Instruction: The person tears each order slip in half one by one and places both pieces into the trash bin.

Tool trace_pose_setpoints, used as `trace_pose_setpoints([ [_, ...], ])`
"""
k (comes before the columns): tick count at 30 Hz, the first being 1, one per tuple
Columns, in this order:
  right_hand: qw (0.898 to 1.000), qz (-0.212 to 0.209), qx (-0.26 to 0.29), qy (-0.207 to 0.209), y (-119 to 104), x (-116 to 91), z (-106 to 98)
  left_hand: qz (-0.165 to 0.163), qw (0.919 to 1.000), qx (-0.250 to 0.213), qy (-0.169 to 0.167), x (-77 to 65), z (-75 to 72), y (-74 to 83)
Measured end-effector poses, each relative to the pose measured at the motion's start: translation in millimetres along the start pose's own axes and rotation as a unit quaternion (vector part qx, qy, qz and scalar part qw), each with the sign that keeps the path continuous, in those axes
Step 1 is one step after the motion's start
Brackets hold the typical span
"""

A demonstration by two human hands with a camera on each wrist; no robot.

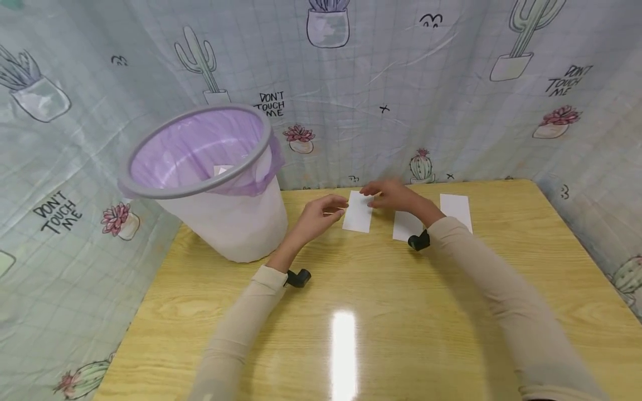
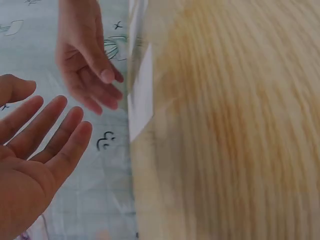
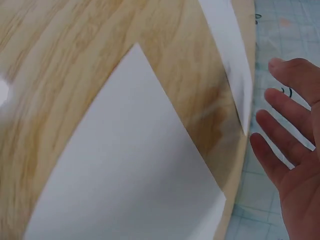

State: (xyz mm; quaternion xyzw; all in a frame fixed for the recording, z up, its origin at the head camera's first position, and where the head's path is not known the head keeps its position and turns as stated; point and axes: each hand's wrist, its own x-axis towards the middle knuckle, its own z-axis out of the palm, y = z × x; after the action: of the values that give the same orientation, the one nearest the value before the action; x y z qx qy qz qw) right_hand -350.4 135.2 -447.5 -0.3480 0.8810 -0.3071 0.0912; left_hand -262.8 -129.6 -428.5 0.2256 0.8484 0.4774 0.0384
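Three white paper cards lie in a row near the table's back edge: a left card [image 1: 357, 216], a middle card [image 1: 405, 227] and a right card [image 1: 455, 206]. My left hand [image 1: 321, 216] hovers just left of the left card, its fingers loosely bent and holding nothing. Over that card's right side reaches my right hand [image 1: 393, 195], slightly blurred. Its fingers [image 3: 282, 142] are spread, with nothing between them in the right wrist view. My right forearm partly covers the middle and right cards. In the left wrist view both palms stand apart, above the table.
A white bin [image 1: 236, 228] with a grey rim and a purple liner [image 1: 200, 139] stands at the table's back left. Something pale shows inside it. A cactus-print curtain [image 1: 381, 78] hangs behind the wooden table [image 1: 401, 312] and along its sides.
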Motion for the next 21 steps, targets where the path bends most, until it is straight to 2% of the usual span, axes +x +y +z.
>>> trace_pose_setpoints([
  [5, 0.999, 0.005, -0.031, -0.020, 0, 4, 11, -0.005, 0.9987, -0.017, -0.049, 8.7, 13.7, -9.3],
  [9, 0.996, 0.019, -0.076, -0.041, -2, 4, 17, -0.011, 0.9958, -0.012, -0.090, 15.6, 21.5, -16.5],
  [12, 0.992, 0.025, -0.114, -0.053, -3, 3, 20, -0.027, 0.9895, 0.035, -0.138, 17.0, 23.3, -22.0],
  [15, 0.988, 0.029, -0.143, -0.055, -7, 0, 20, -0.039, 0.9772, 0.111, -0.177, 16.8, 19.6, -25.5],
  [18, 0.984, 0.024, -0.165, -0.059, -15, -5, 20, -0.042, 0.9653, 0.169, -0.195, 17.5, 10.8, -26.2],
  [21, 0.980, 0.014, -0.182, -0.080, -28, -9, 18, -0.040, 0.9597, 0.193, -0.200, 18.0, 4.8, -26.5],
])
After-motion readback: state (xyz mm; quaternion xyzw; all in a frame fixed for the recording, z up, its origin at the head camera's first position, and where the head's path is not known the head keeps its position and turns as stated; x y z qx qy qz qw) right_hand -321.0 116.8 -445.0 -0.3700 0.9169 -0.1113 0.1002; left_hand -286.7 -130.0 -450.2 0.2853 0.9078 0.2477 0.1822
